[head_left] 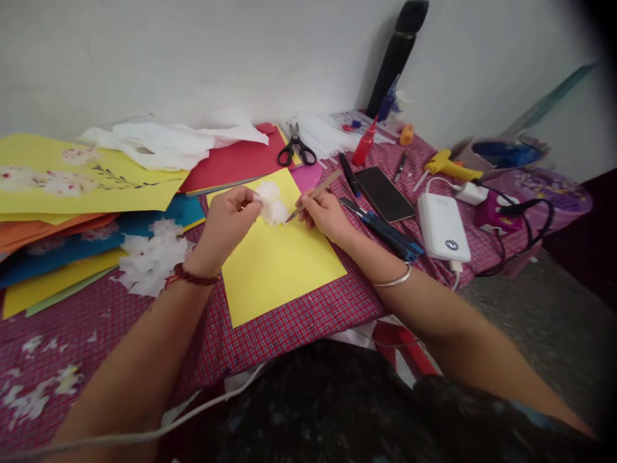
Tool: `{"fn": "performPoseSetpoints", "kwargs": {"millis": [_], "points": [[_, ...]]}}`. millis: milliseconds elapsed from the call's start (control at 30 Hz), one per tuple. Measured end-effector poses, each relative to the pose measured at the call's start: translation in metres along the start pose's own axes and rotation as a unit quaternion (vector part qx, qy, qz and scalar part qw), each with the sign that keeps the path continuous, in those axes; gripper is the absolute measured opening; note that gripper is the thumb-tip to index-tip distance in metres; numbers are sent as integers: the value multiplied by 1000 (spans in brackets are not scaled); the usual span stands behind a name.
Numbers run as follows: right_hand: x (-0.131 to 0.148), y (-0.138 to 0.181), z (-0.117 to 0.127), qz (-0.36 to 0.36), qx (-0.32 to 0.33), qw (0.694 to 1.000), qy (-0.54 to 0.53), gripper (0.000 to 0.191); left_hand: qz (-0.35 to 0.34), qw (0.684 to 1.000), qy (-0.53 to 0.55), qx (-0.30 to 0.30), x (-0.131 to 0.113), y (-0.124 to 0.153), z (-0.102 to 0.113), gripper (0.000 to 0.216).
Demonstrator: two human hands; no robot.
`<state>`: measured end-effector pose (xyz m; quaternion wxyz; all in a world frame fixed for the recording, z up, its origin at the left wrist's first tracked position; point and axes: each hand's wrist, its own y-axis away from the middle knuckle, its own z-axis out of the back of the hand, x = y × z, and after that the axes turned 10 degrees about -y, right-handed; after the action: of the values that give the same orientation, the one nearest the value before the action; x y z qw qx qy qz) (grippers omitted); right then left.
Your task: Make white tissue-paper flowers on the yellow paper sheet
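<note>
A sheet of yellow paper (284, 276) lies on the checked tablecloth in front of me. Over its upper part is a white tissue paper flower (272, 202), whose edge my left hand (231, 215) pinches between thumb and fingers. From the other side, my right hand (322, 215) grips a slim wooden stick (325, 184) like a pencil or brush. Its dark reddish tip points down at the flower's right edge, and I cannot tell whether it touches. Beside my left wrist sits a heap of white tissue petals (154, 257).
Coloured sheets (91, 186) are stacked on the left, the top one decorated with flowers. Black scissors (295, 149) lie behind the yellow paper. To the right are a phone (385, 194), a red bottle (365, 145), a white power bank (442, 225) with cables and a yellow glue gun (453, 167).
</note>
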<state>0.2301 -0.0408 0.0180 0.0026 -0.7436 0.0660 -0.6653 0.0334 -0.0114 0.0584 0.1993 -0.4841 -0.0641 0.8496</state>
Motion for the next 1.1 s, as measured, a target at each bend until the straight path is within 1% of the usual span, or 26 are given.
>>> {"fn": "performPoseSetpoints", "kwargs": {"millis": [67, 133, 200, 300, 433, 500, 600, 633, 667, 733, 833, 967, 1100], "points": [[-1, 0, 0, -1, 14, 1000, 17, 22, 62, 991, 117, 8, 19, -2, -14, 8], [-2, -1, 1, 6, 24, 999, 30, 21, 104, 977, 188, 7, 34, 1, -19, 10], [-3, -1, 1, 19, 22, 999, 33, 20, 125, 967, 224, -1, 44, 5, -19, 14], [-6, -2, 1, 27, 5, 999, 29, 19, 133, 963, 236, 8, 46, 10, -16, 22], [-7, -2, 1, 15, -5, 1000, 27, 18, 144, 963, 227, 32, 43, 11, -14, 17], [-7, -3, 1, 11, -6, 1000, 27, 18, 135, 966, 215, 55, 40, 12, -14, 16], [-7, -4, 1, 10, -2, 1000, 27, 20, 96, 978, 141, 118, 34, 16, -17, 11], [-7, -4, 2, 10, -2, 1000, 26, 21, 82, 983, 106, 125, 32, 17, -19, 8], [-7, -5, 2, 11, -4, 1000, 23, 22, 71, 988, 72, 121, 30, 17, -22, 6], [-5, -5, 3, 17, -17, 1000, 13, 25, 59, 994, 20, 90, 26, 17, -30, 4], [-2, -3, 2, 22, -34, 999, -13, 28, 66, 996, -17, 53, 25, 15, -39, 4], [1, 2, -3, 7, -3, 1000, -21, 29, 80, 996, -29, 32, 25, 13, -43, 4], [-2, 5, -5, 18, 28, 999, 19, 22, 85, 996, -34, 24, 23, 10, -45, 6]]}}
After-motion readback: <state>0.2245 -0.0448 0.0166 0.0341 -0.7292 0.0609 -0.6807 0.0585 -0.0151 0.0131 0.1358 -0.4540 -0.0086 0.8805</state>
